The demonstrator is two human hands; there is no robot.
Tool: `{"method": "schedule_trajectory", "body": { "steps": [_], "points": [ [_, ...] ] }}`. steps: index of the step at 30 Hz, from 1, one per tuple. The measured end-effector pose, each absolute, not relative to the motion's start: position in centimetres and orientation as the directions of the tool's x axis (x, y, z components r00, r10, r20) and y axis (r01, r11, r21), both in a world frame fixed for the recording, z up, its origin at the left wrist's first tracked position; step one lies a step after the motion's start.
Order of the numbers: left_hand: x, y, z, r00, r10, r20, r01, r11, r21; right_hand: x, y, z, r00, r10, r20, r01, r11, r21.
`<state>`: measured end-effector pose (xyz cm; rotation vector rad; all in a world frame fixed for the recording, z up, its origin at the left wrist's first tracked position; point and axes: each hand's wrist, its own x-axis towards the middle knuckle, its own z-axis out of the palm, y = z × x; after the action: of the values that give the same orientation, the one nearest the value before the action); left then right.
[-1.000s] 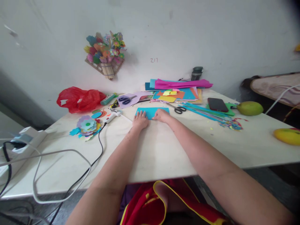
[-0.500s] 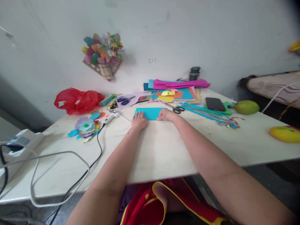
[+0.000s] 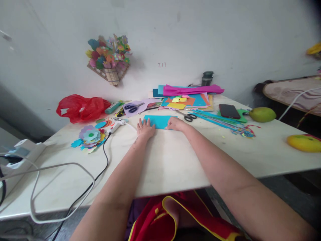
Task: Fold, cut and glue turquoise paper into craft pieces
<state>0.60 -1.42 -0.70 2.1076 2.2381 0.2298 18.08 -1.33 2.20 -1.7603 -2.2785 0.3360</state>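
A sheet of bright blue paper (image 3: 160,122) lies flat on the table in front of me. My left hand (image 3: 145,130) rests palm down over its left end, with the fingers spread. At the right end, my right hand (image 3: 175,124) is closed, its fingers curled against the paper's lower corner; the fingertips are partly hidden. Just beyond that hand lie black-handled scissors (image 3: 188,116). To the left of my left hand is a white glue gun (image 3: 115,126) with a black cord.
Cut paper flowers (image 3: 90,136) are stacked at the left, near a red plastic bag (image 3: 81,107). Coloured sheets (image 3: 193,101) are piled at the back. Blue paper strips (image 3: 213,119), a phone (image 3: 229,111) and mangoes (image 3: 262,114) lie right. A white cable (image 3: 62,164) loops at front left.
My left hand has slid slightly left on the blue paper, and its fingers are spread wider. My right hand stays at the right end, fingers curled.
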Motion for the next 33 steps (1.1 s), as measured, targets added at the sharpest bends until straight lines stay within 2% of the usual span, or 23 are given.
{"method": "schedule_trajectory", "body": {
  "steps": [3,7,9,14,19,23,26,29,33],
  "points": [
    [0.4,-1.4,-0.7,-0.087,0.991,0.102,0.992,0.077,0.099,17.7,-1.3,2.2,-0.228,0.972,-0.054,0.925,0.199,-0.324],
    [0.9,-1.8,-0.8,-0.022,0.977,0.213,0.999,0.013,0.043,17.4,-1.6,2.5,-0.204,0.977,-0.059,0.928,0.174,-0.328],
    [1.5,-2.1,-0.8,0.022,0.972,0.235,0.998,-0.036,0.055,17.3,-1.7,2.6,-0.202,0.977,-0.065,0.928,0.170,-0.332],
    [2.2,-2.1,-0.9,0.064,0.990,0.128,0.991,-0.078,0.110,17.0,-1.9,2.7,-0.194,0.979,-0.068,0.922,0.158,-0.354],
    [1.6,-1.4,-1.0,0.022,0.999,0.032,0.991,-0.026,0.129,16.3,-1.9,2.4,-0.167,0.986,-0.026,0.917,0.146,-0.371],
    [1.7,-1.8,-0.7,-0.015,0.989,0.147,0.996,0.001,0.093,15.4,-1.8,2.1,-0.139,0.990,0.013,0.920,0.134,-0.368],
    [2.4,-2.4,-0.6,0.062,0.961,0.270,0.996,-0.077,0.043,15.0,-1.9,2.0,-0.140,0.990,0.018,0.921,0.137,-0.365],
    [2.9,-2.6,-0.7,0.130,0.975,0.181,0.985,-0.148,0.091,14.8,-1.9,2.1,-0.130,0.991,0.017,0.925,0.127,-0.358],
    [2.9,-2.3,-1.0,0.128,0.989,0.078,0.981,-0.138,0.135,15.2,-1.5,2.0,-0.183,0.983,-0.019,0.923,0.165,-0.348]
  ]
}}
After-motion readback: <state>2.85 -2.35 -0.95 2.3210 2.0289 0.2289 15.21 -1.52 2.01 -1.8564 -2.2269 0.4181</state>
